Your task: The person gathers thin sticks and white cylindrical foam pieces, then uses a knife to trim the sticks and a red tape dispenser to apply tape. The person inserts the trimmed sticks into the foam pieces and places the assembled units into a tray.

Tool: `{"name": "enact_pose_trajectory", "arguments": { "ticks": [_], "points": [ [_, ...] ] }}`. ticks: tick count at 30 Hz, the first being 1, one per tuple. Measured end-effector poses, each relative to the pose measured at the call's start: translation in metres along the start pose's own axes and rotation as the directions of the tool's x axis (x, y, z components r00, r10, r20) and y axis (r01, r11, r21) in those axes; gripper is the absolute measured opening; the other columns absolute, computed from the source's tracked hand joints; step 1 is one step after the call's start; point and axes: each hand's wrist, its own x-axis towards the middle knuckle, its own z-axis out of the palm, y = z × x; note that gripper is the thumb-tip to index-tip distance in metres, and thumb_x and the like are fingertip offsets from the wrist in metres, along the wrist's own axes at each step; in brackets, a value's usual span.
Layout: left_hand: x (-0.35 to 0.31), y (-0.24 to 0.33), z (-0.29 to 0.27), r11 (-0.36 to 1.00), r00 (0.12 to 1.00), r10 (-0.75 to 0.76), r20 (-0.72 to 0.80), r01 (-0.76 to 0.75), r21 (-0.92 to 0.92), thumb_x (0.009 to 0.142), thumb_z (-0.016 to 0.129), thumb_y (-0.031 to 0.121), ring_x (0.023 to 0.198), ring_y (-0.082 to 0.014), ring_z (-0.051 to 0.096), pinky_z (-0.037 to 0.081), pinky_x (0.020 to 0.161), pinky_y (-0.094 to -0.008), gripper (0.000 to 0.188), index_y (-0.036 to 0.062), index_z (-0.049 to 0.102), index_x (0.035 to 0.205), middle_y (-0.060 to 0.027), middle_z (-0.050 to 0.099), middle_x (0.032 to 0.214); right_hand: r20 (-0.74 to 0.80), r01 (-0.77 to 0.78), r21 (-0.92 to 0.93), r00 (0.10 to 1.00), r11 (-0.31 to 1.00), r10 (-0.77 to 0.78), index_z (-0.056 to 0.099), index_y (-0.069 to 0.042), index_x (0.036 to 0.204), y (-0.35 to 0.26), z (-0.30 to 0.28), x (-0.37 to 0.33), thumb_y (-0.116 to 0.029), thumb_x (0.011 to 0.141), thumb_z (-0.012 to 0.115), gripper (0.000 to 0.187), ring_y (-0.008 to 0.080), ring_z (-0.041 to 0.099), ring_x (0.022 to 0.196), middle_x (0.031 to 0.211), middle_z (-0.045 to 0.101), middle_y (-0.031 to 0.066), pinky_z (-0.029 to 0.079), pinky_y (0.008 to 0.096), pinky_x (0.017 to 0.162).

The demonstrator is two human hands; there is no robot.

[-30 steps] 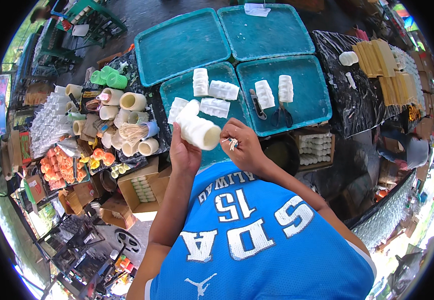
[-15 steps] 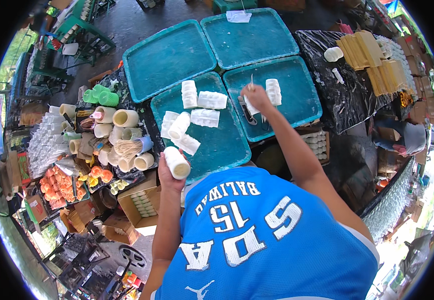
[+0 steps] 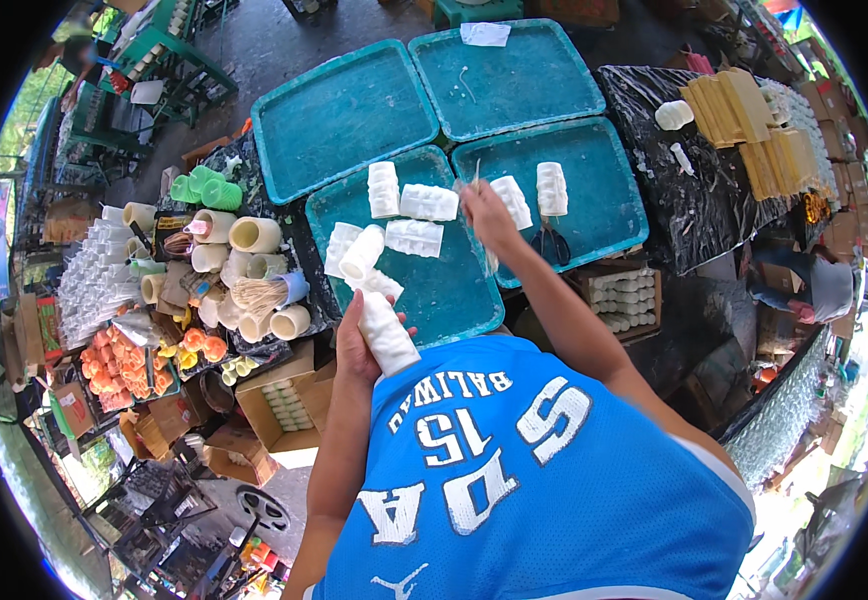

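Observation:
My left hand grips a white ribbed cylinder, held tilted close to my chest above the near edge of a teal tray. Several more white ribbed cylinders lie on that tray and on the tray to its right. My right hand is stretched out over the gap between these two trays, pinching thin pale sticks. A pair of scissors lies on the right tray, just right of that hand.
Two more teal trays lie farther out. Cream tubes, green cups and stacked clear cups crowd the left. Cardboard boxes sit below. Yellow bars rest on a black sheet at right.
My right hand left the cylinder and reached out to the trays, taking thin sticks. My left hand drew the cylinder back toward my chest.

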Motion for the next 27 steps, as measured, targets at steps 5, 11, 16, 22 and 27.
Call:
{"name": "enact_pose_trajectory", "arguments": {
  "ticks": [5,11,16,22,27],
  "points": [
    [-0.004,0.009,0.042,0.750,0.914,0.353,0.201,-0.405,0.523,0.104,0.066,0.022,0.086,-0.0166,0.070,0.058,0.078,-0.0312,0.017,0.0061,0.062,0.102,-0.0095,0.073,0.106,0.348,-0.306,0.271,0.915,0.913,0.203,0.060,-0.012,0.110,-0.058,0.038,-0.090,-0.027,0.116,0.057,0.017,0.0036,0.043,0.058,0.075,0.050,-0.0063,0.030,0.0230,0.049],
    [-0.011,0.011,0.085,0.359,0.799,0.498,0.336,-0.542,0.760,0.104,0.069,0.009,0.081,-0.0089,0.062,0.051,0.074,-0.0264,0.008,0.0015,0.068,0.106,-0.0075,0.076,0.102,0.388,-0.178,0.169,0.916,0.969,0.100,0.062,-0.007,0.114,-0.098,0.050,-0.123,-0.021,0.113,0.062,0.015,0.0036,0.046,0.059,0.074,0.055,-0.0046,0.036,0.0244,0.050],
    [-0.018,0.009,0.096,0.247,0.733,0.540,0.413,-0.607,0.755,0.104,0.069,0.010,0.079,-0.0090,0.062,0.051,0.073,-0.0271,0.010,0.0000,0.071,0.108,-0.0064,0.076,0.090,0.374,-0.146,0.153,0.924,0.977,0.079,0.064,-0.006,0.112,-0.106,0.051,-0.129,-0.021,0.112,0.063,0.016,0.0052,0.051,0.064,0.076,0.059,-0.0028,0.039,0.0250,0.055],
    [-0.024,0.013,0.091,0.284,0.752,0.542,0.376,-0.585,0.760,0.105,0.068,0.009,0.080,-0.0097,0.064,0.052,0.076,-0.0277,0.010,-0.0002,0.071,0.102,-0.0033,0.073,0.085,0.320,0.218,-0.086,0.930,0.972,-0.180,0.069,0.001,0.111,-0.101,0.055,-0.133,-0.017,0.107,0.071,0.019,0.0105,0.062,0.075,0.085,0.072,0.0040,0.051,0.0304,0.066],
    [-0.022,0.021,0.071,0.575,0.866,0.404,0.295,-0.491,0.654,0.101,0.076,0.018,0.097,-0.0124,0.065,0.054,0.088,-0.0297,0.032,0.0039,0.062,0.126,-0.0050,0.070,0.108,0.278,0.171,-0.275,0.956,0.946,-0.092,0.076,0.002,0.108,-0.128,0.045,-0.137,-0.013,0.102,0.078,0.017,0.0057,0.060,0.077,0.088,0.074,0.0036,0.049,0.0261,0.066]
  ]
}}
